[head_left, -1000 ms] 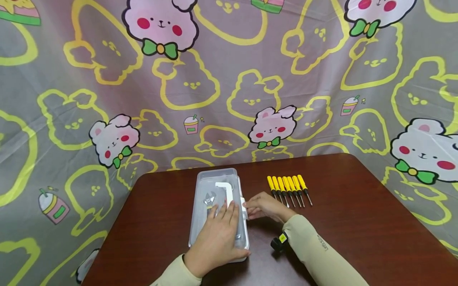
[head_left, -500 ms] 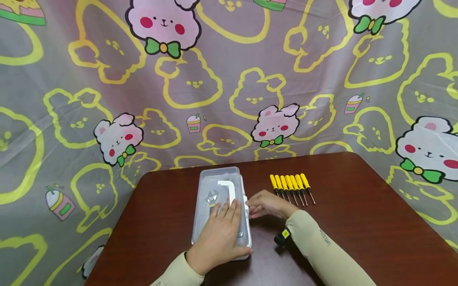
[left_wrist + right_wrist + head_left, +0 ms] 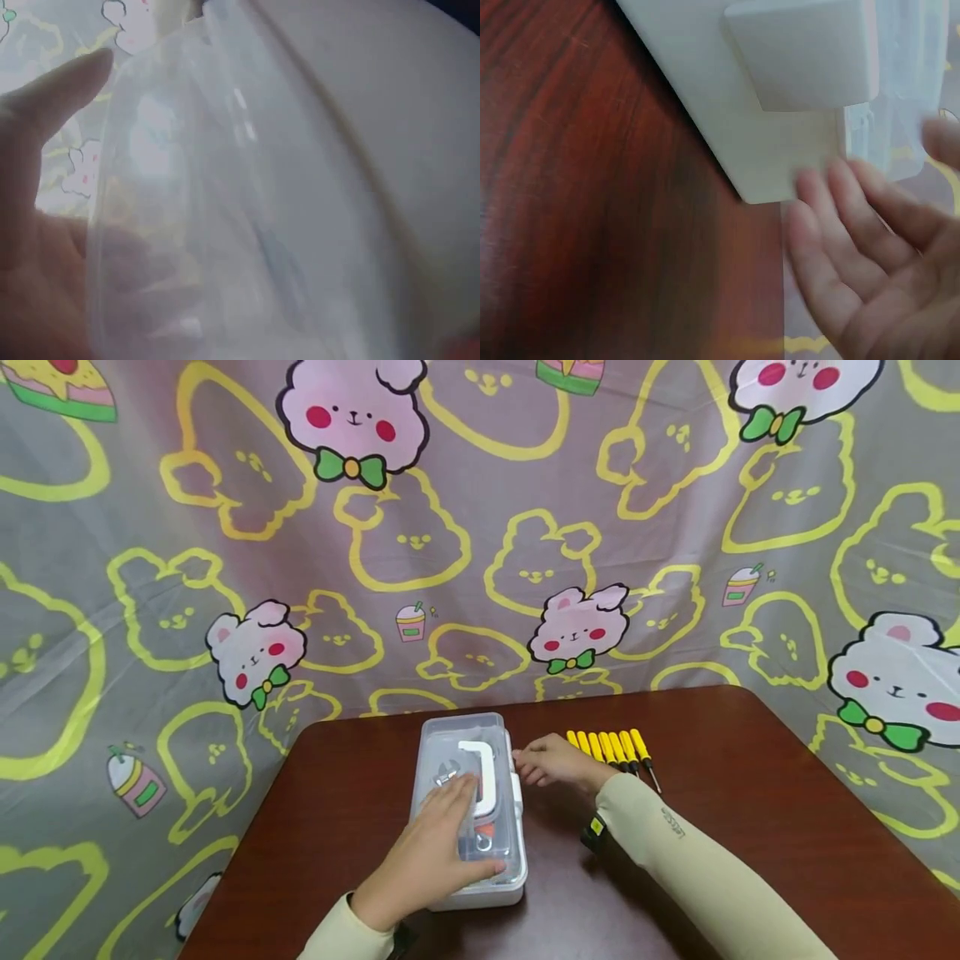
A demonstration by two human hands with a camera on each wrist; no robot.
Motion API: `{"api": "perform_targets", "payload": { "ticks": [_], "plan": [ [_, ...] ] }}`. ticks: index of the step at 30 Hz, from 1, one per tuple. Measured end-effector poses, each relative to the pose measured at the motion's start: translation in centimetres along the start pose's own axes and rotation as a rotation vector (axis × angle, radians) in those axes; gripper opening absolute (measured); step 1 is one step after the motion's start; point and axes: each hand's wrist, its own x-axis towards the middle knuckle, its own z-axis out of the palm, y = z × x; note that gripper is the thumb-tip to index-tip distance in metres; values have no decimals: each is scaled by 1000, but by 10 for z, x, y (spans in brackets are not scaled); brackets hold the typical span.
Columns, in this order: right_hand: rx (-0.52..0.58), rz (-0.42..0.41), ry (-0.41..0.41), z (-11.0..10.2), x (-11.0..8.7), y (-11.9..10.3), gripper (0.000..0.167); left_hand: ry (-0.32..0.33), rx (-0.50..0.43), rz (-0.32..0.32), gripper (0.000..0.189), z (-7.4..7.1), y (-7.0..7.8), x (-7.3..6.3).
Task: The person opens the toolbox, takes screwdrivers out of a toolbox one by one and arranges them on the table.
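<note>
A toolbox with a white base (image 3: 480, 897) and a clear lid (image 3: 457, 727) sits on the table, its lid lying over the base. A white handle (image 3: 489, 768) runs along the lid; through the plastic show an adjustable wrench (image 3: 447, 770) and an orange-topped item with a metal ring. My left hand (image 3: 420, 852) is over the near part of the lid, fingers extended and thumb spread. Beside the far right side, my right hand (image 3: 555, 762) has loosely bent fingers, holding nothing. A white latch (image 3: 802, 56) lies flat against the side in the right wrist view.
Several yellow-handled screwdrivers (image 3: 604, 747) lie in a row just beyond the right hand, partly hidden by it. The dark brown table (image 3: 720, 827) ends at a patterned cloth backdrop (image 3: 480, 552).
My right hand has left the latch and moved farther along the box's side. My left hand has drawn back to the left, uncovering the handle and the orange-topped item.
</note>
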Motion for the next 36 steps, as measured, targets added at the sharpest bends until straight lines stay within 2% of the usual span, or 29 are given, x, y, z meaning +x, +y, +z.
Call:
{"api": "perform_targets", "payload": {
  "ticks": [4,7,10,12,14,17,19,21,26,29,32,36],
  "plan": [
    [-20,-25,173,0,15,-9,52,77,-73,-137,119,-3,-12,-15],
    [-50,-45,243,-1,24,-17,57,106,-188,-243,127,-2,-22,-24],
    [-116,-85,257,-2,34,-25,49,102,-295,-358,136,0,-29,-33],
    [-158,-115,251,-2,41,-29,49,74,-345,-420,138,2,-34,-38],
    [-185,-145,236,-1,49,-33,48,34,-359,-463,139,3,-38,-43],
    [-159,-163,212,4,60,-38,53,-19,-365,-506,136,6,-45,-50],
    [-122,-166,193,10,67,-40,55,-32,-369,-512,132,9,-49,-53],
    [-92,-152,174,16,72,-40,58,-25,-389,-487,126,11,-53,-56],
    [-55,-86,143,23,76,-34,57,38,-425,-333,106,19,-61,-58],
    [-18,-56,146,24,74,-34,56,84,-414,-280,100,21,-66,-57],
    [5,-49,146,23,73,-33,55,110,-438,-272,101,22,-68,-56],
    [9,-55,130,20,71,-31,55,111,-527,-273,101,22,-71,-55]
  ]
}}
